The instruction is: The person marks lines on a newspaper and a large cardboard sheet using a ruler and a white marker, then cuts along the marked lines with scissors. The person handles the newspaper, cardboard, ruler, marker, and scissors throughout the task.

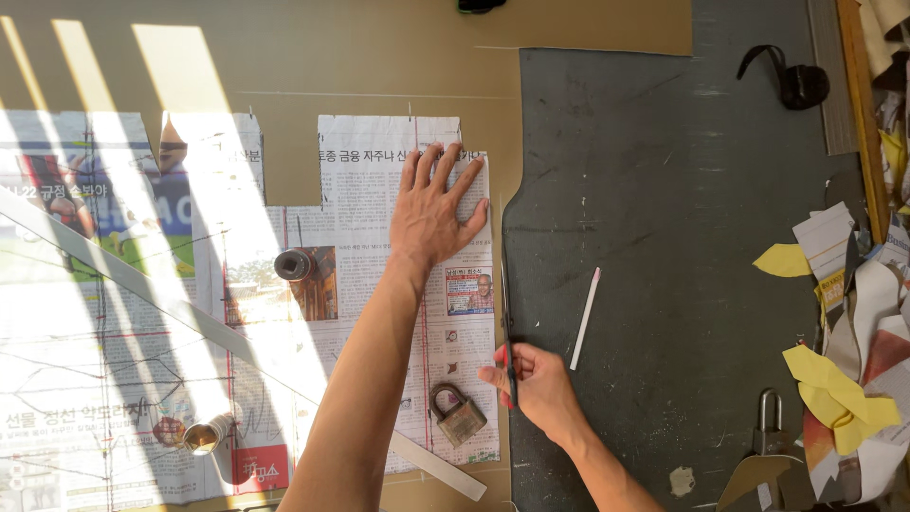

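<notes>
While my left hand pressed flat on the newspaper, my right hand gripped the scissors, blades running along the paper's right edge.

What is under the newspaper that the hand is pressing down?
Under the newspaper lies a sheet of brown card, showing above it and along its right edge. The left hand presses flat on the paper; a padlock rests on it too. What the card looks like beneath the paper is hidden.

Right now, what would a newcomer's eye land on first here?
The left hand pressed flat on a newspaper pattern at centre, while the right hand draws a thin dark tool along the paper's right edge. A padlock weighs down the sheet near its lower edge, and sunlight stripes the left side.
</notes>
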